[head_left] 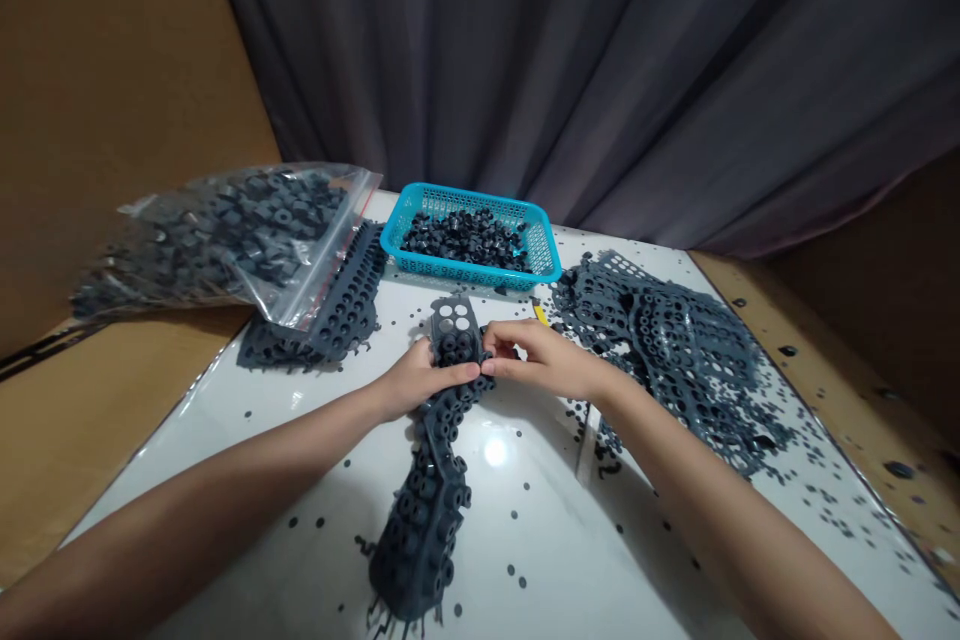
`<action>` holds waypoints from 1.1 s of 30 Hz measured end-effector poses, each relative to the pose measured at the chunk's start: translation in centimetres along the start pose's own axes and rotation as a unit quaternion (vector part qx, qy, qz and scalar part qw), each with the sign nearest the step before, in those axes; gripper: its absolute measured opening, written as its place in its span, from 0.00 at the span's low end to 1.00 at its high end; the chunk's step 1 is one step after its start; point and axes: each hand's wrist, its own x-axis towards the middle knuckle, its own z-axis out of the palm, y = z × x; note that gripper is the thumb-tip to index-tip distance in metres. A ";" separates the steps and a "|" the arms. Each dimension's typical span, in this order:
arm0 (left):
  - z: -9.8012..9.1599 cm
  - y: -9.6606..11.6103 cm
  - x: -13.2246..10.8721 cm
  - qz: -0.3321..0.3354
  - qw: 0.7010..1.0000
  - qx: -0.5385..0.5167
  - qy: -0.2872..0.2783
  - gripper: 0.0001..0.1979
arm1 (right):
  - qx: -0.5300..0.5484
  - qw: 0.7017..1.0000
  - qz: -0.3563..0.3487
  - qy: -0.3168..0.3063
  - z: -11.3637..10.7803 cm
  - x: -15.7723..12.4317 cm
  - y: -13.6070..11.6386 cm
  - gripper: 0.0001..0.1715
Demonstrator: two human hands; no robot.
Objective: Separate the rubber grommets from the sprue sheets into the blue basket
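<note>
A long strip of dark grey moulded rubber (424, 520) runs from the table's front up to my hands, studded with ring-shaped parts. Its far end has several round holes through which white shows. My left hand (424, 378) grips the strip from the left, thumb laid across it. On the right edge of the same strip, my right hand (536, 355) pinches with thumb and forefinger at a small dark rubber part (486, 357). How far that part is detached cannot be made out.
A blue basket (472, 272) holds loose black rubber parts. At left, a clear zip bag (247, 240) full of grey parts rests partly over a moulded sheet (349, 310). Perforated sheets (667, 330) pile up at right. Small black discs dot the white table (555, 530).
</note>
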 end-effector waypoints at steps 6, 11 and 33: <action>0.0 -0.5 -0.1 0.011 0.999 0.028 0.016 0.12 | -0.132 0.990 -0.011 0.039 1.1 -0.1 -0.4 0.11; 0.1 -0.5 -0.2 0.015 0.998 0.046 0.037 0.11 | -0.171 0.983 -0.036 0.049 2.0 0.0 -1.0 0.11; 0.3 0.1 0.2 -0.172 0.951 -0.241 0.093 0.10 | 0.583 0.781 0.040 0.219 7.3 2.2 1.4 0.15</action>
